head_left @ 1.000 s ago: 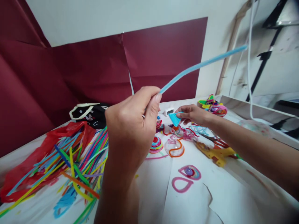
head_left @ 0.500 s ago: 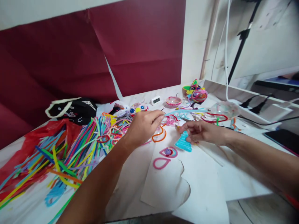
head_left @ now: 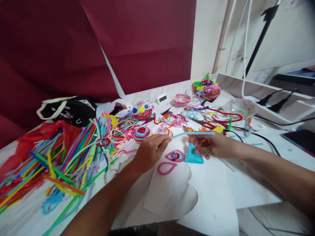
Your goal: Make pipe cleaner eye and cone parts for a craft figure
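My left hand (head_left: 154,149) pinches one end of a light blue pipe cleaner (head_left: 192,133), which stretches rightward above my right hand. My right hand (head_left: 209,146) is closed round a flat turquoise piece of joined pipe cleaners (head_left: 194,155) and something with a metal tip, perhaps pliers, partly hidden by the fingers. Just left of the turquoise piece, a pink eye shape with a purple bead (head_left: 175,156) lies on white paper (head_left: 169,190). Below it rests a pink teardrop loop (head_left: 166,168).
Many coloured pipe cleaners (head_left: 81,157) spread over the left side, partly on a red bag (head_left: 66,127). Behind are a black pouch (head_left: 71,113), a small clock (head_left: 161,98) and a pink-rimmed bowl (head_left: 182,99). Orange-handled tools (head_left: 209,125) and black cables (head_left: 268,141) lie at right.
My left hand has come lower and nearer, bringing the light blue pipe cleaner down towards my right hand. The turquoise piece is also slightly lower. The view has shifted.
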`<state>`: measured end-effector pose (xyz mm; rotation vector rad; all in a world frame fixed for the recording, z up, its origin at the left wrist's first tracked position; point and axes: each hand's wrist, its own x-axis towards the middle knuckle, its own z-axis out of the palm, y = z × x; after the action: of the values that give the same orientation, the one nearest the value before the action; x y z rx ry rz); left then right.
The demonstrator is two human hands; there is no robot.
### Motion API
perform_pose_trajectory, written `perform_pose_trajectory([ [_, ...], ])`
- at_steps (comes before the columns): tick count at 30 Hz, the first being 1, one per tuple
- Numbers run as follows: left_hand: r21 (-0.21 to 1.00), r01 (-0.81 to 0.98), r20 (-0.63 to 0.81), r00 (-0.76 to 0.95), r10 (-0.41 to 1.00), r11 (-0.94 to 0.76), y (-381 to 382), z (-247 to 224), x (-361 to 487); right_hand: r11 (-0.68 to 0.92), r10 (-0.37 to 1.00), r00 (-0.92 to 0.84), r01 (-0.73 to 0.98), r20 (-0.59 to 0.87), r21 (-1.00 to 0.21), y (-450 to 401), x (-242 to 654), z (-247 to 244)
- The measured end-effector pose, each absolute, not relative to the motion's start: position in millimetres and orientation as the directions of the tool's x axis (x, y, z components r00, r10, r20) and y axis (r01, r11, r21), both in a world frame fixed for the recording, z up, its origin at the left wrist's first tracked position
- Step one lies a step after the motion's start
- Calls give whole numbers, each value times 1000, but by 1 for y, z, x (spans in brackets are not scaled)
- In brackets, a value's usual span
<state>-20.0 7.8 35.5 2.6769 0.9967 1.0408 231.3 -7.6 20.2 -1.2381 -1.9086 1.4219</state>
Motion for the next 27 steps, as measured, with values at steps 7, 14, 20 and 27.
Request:
perform_pose_trajectory([
  [7, 320, 547, 511, 588, 627, -774, 9, 24, -18, 103, 868, -489, 344, -84, -933, -11, 256, 55],
  [14, 304, 585, 472, 593, 652, -752, 7, 26, -16, 133, 884, -457, 453, -101, -882, -8, 259, 43],
  [20, 316, 599, 445, 591, 673, -736, 3, 24, -14, 232, 848, -520, 544, -106, -807, -12, 253, 30],
  [27, 300, 635, 400, 594, 698, -712, -3, 17, -11, 353, 869, -491, 704, -64, -616, -13, 248, 29],
])
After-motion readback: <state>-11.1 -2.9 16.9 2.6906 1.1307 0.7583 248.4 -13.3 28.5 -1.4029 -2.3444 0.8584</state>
